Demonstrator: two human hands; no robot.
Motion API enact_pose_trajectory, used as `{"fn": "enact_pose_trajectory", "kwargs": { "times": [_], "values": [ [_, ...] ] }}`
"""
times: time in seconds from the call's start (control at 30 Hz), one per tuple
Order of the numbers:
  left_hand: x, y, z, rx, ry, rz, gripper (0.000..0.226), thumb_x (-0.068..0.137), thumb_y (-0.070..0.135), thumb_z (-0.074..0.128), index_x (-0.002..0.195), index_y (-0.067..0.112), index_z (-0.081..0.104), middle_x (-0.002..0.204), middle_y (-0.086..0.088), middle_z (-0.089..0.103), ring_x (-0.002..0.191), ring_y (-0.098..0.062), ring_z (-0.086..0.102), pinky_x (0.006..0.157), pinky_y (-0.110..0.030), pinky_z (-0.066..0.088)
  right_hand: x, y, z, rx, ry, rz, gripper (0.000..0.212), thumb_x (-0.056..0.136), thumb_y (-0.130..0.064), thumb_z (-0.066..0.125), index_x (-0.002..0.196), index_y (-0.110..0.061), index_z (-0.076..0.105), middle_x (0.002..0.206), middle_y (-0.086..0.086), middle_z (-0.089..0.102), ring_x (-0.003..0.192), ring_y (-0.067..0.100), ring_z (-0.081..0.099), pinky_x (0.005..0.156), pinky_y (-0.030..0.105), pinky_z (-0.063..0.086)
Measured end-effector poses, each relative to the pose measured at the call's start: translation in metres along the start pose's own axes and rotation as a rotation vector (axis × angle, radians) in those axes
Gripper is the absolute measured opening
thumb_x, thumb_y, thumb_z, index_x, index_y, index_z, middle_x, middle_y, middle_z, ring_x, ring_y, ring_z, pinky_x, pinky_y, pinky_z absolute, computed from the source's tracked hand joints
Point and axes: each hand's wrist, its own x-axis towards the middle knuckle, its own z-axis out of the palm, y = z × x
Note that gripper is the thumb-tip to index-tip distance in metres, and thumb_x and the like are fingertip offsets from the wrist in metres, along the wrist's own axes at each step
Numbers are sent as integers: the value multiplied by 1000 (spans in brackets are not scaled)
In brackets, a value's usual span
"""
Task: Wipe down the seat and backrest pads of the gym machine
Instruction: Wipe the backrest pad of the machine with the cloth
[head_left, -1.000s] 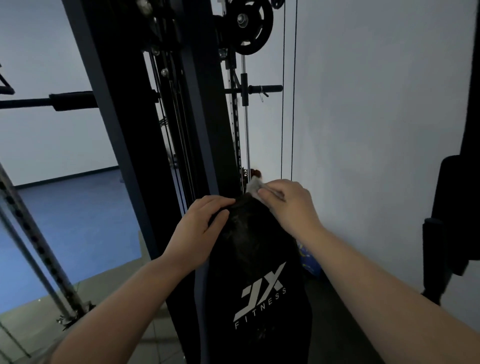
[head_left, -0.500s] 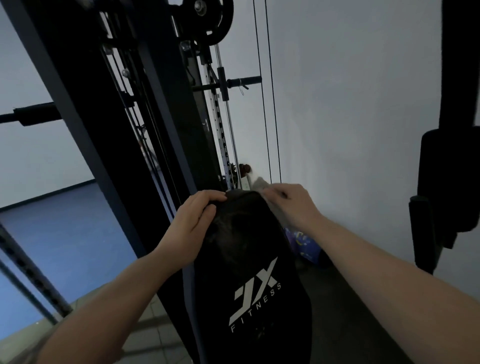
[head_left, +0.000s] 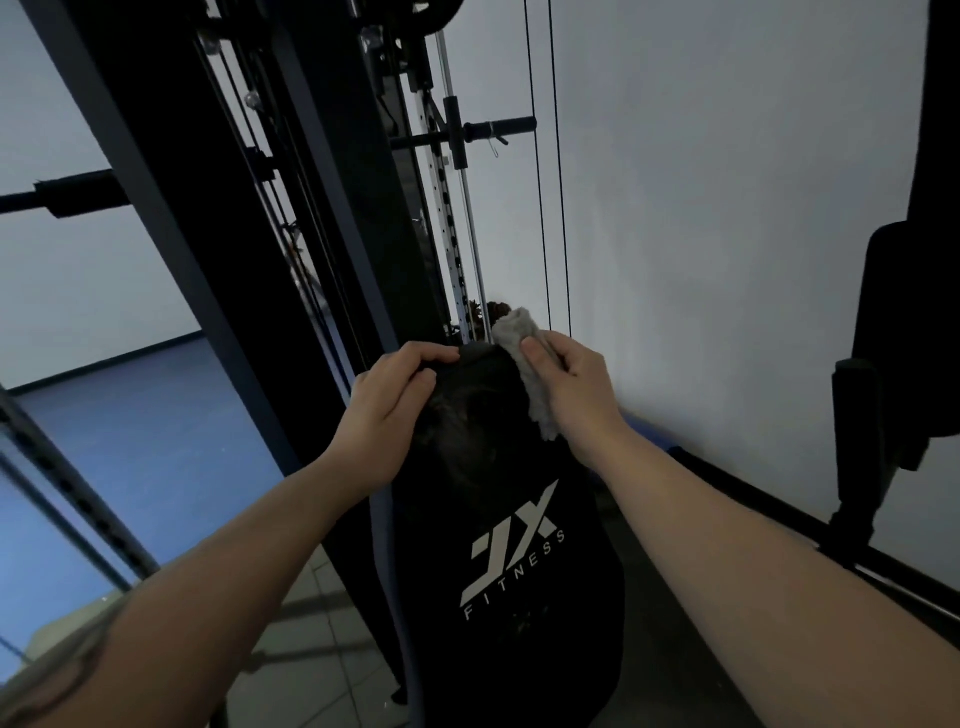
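Note:
The black backrest pad (head_left: 498, 467) with a white fitness logo stands upright in the lower middle of the view. My left hand (head_left: 389, 410) grips the pad's top left edge, fingers curled over the rim. My right hand (head_left: 571, 384) presses a grey cloth (head_left: 524, 364) against the pad's top right edge; the cloth hangs down along that side. The seat pad is out of view.
The machine's dark upright frame (head_left: 332, 208) and cables (head_left: 545, 182) rise just behind the pad. A white wall (head_left: 727, 234) is close on the right, with another black padded arm (head_left: 883, 364) at far right. Blue floor (head_left: 145, 431) lies to the left.
My right hand with the cloth has slid from the top of the pad down onto its right edge, and more cloth shows. My left hand keeps its grip. The view has tilted.

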Motion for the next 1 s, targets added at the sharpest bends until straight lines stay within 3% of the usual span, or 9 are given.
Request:
{"fn": "enact_pose_trajectory", "kwargs": {
  "times": [0.2, 0.3, 0.4, 0.43, 0.5, 0.6, 0.73, 0.9, 1.0],
  "values": [
    [-6, 5, -1, 20, 10, 0, 33, 102, 16, 34, 122, 27, 58, 124, 12, 58, 120, -8, 49, 106, -47, 37, -21, 24, -25, -129, 63, 228, 37, 96, -24, 53, 89, 11, 63, 80, 25, 63, 75, 22, 57, 69, 34, 43],
    [-14, 5, -5, -123, -65, -73, 34, 103, 21, 34, 130, 29, 54, 139, 11, 49, 132, -5, 39, 115, -40, 29, -11, 0, -24, -498, 122, 61, 37, 92, -35, 56, 66, -10, 63, 63, 7, 60, 64, 18, 52, 58, 27, 36],
    [-24, 4, -14, -298, -90, -137, 37, 102, 28, 35, 135, 31, 50, 146, 8, 42, 136, -4, 35, 116, -31, 27, -14, -34, 9, -496, 70, -301, 22, 88, -32, 60, 67, -27, 63, 68, -10, 59, 67, 4, 51, 61, 12, 35],
    [-28, 3, -15, -319, -90, -130, 38, 101, 27, 35, 136, 31, 49, 147, 9, 42, 136, 0, 34, 116, -27, 27, -18, -34, 19, -481, 35, -364, 12, 88, -27, 62, 81, -23, 71, 84, -7, 65, 81, 4, 54, 72, 9, 37],
    [-37, -1, -14, -290, -76, -84, 39, 101, 27, 36, 139, 30, 45, 148, 16, 38, 138, 6, 26, 117, -22, 20, -27, -28, 31, -504, 33, -432, 19, 88, -18, 65, 102, -7, 72, 107, 2, 64, 101, 12, 52, 86, 5, 32],
    [-47, -11, -10, -250, -35, -39, 41, 99, 36, 38, 140, 37, 40, 149, 25, 33, 141, 5, 20, 118, -27, 14, -22, -25, 22, -561, 34, -450, 18, 88, -12, 65, 101, -1, 71, 106, 10, 63, 102, 21, 52, 84, 10, 31],
    [-48, -14, -7, -235, 71, -58, 40, 98, 40, 39, 138, 38, 43, 142, 24, 43, 135, 6, 34, 115, -28, 26, -10, -30, 14, -533, 152, -323, 16, 89, -14, 63, 96, -3, 71, 102, 8, 54, 95, 22, 55, 77, 10, 29],
    [-38, -12, -13, -319, 68, -111, 37, 101, 20, 41, 138, 23, 47, 126, 19, 57, 116, 8, 53, 96, -12, 43, -61, -12, 66, -415, 203, -471, 22, 88, -11, 64, 108, -5, 66, 108, 6, 51, 101, 20, 51, 92, 22, 40],
    [-42, -14, -15, -350, 58, -130, 38, 101, 13, 40, 137, 18, 48, 122, 17, 58, 110, 10, 55, 86, -4, 42, -88, 8, 62, -474, 32, -641, 17, 87, -6, 62, 103, -2, 65, 109, 12, 55, 100, 21, 51, 89, 27, 45]
  ]
}}
